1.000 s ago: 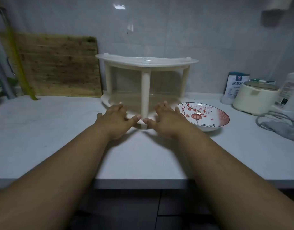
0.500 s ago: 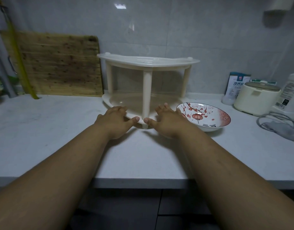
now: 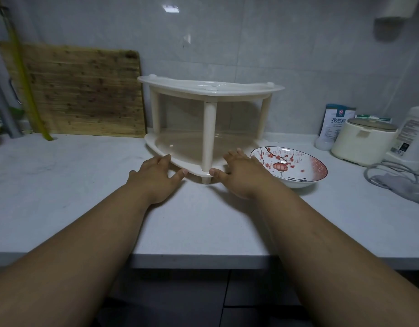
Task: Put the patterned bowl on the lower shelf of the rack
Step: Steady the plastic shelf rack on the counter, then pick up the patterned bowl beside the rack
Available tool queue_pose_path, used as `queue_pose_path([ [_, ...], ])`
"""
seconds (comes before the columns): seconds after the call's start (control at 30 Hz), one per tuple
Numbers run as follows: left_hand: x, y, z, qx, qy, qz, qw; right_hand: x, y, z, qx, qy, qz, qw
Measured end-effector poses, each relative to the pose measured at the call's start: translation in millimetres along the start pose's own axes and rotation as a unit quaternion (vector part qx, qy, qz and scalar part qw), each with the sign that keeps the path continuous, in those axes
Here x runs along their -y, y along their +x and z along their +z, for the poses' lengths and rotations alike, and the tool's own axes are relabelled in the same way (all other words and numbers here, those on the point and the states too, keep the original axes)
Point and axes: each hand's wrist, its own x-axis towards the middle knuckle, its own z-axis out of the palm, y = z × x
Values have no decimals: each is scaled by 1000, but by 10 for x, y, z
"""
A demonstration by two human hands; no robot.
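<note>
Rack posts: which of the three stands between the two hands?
The front centre post, nearest the camera. The left hand and right hand flank its foot; the other two posts stand farther back.

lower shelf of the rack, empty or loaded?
Empty. The lower shelf shows only its bare cream tray; the patterned bowl sits on the counter to its right.

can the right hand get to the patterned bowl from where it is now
Probably yes. The right hand rests open at the front edge of the rack, and the patterned bowl sits on the counter just to its right, with nothing lying between them. The bowl's near rim is bare.
</note>
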Motion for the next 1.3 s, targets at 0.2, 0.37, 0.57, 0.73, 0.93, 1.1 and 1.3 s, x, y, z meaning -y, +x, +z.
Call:
queue_pose_path([
  [0.2,-31,-4,4,-4,-1,2,1000,-104,-98,-106,-19,22,24,999],
  [0.37,-46,-10,6,-6,1,3,1000,-280,-193,-199,-44,29,55,997],
  [0.57,-69,-24,14,-8,1,5,1000,-486,-324,-227,-108,8,137,985],
  [0.73,-77,-35,16,-9,-7,6,1000,-624,-377,-223,-190,54,270,942],
  [0.93,-72,-38,14,-8,-7,5,1000,-752,-382,-219,-272,203,390,856],
  [1.1,-60,-36,27,-10,-15,9,1000,-806,-377,-177,-351,351,437,750],
  [1.3,-49,-15,43,-9,-15,8,1000,-900,-373,-190,-305,512,505,624],
])
